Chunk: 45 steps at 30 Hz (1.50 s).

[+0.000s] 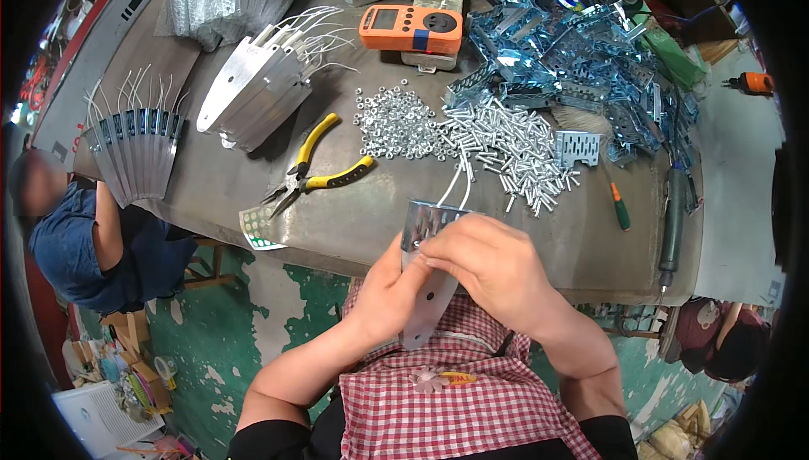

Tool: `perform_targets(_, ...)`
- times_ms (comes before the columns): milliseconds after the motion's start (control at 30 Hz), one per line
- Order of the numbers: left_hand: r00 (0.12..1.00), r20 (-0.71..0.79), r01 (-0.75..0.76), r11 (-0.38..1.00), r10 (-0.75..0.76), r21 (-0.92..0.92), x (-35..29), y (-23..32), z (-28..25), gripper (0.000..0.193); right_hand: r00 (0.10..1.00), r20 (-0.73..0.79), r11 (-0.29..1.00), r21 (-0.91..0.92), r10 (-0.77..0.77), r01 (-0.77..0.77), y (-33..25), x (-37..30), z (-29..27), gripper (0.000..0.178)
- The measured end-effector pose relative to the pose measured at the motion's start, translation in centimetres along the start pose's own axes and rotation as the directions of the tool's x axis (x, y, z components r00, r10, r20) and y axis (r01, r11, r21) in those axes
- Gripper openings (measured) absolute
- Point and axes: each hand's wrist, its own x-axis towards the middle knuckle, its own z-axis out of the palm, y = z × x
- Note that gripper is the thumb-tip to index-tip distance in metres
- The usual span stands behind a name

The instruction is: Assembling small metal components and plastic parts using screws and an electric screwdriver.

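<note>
My left hand (pixel 386 287) is closed round a long flat metal plate (pixel 424 312), rounded at its lower end and with a dark hole. A shiny slotted bracket (pixel 419 217) lies at the plate's upper end, and two white wires (pixel 455 186) stick out beyond it. Over the bracket, my right hand (pixel 493 262) pinches its thumb and fingertips together at a small fastener; what the fingertips hold is mostly hidden. Just past the plate lie a heap of bolts (pixel 518 144) and a heap of nuts (pixel 392 127). A single slotted bracket (pixel 577 148) rests beside the bolts.
Yellow-handled pliers (pixel 308 169) lie open at left. Behind are stacked plates with wires (pixel 261 81), more fanned plates (pixel 135 152), an orange meter (pixel 410 29) and piled blue-filmed brackets (pixel 556 56). A screwdriver (pixel 621 209) and an electric driver (pixel 672 224) lie right. A person (pixel 109 232) sits at left.
</note>
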Motion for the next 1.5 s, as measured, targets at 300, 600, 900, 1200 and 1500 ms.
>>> perform_targets(300,0.998,0.031,0.047,0.941,-0.061,0.336,0.1,2.0,1.9,0.040,0.982,0.012,0.980,0.058,0.189,-0.190,-0.5,-1.5,-2.1,0.014)
perform_targets(600,0.978,0.063,0.150,0.878,-0.200,0.455,1.0,3.5,3.3,0.046,0.940,-0.029,0.933,0.130,0.341,-0.335,0.5,-3.3,-2.6,0.013)
perform_targets(900,0.993,0.113,-0.008,0.956,-0.027,0.293,1.4,1.3,3.6,0.034,0.897,-0.134,0.863,0.363,0.421,-0.351,1.6,-4.6,-2.6,0.013)
perform_targets(1200,0.995,0.094,-0.019,0.929,-0.018,0.370,1.2,2.0,4.2,0.039,0.962,-0.149,0.973,-0.007,0.228,-0.231,0.3,-4.1,-3.1,0.013)
perform_targets(1500,0.997,0.069,-0.078,0.670,0.040,0.739,1.1,2.9,4.4,0.057,0.965,0.022,0.966,-0.016,0.260,-0.259,0.9,-3.5,-4.1,0.011)
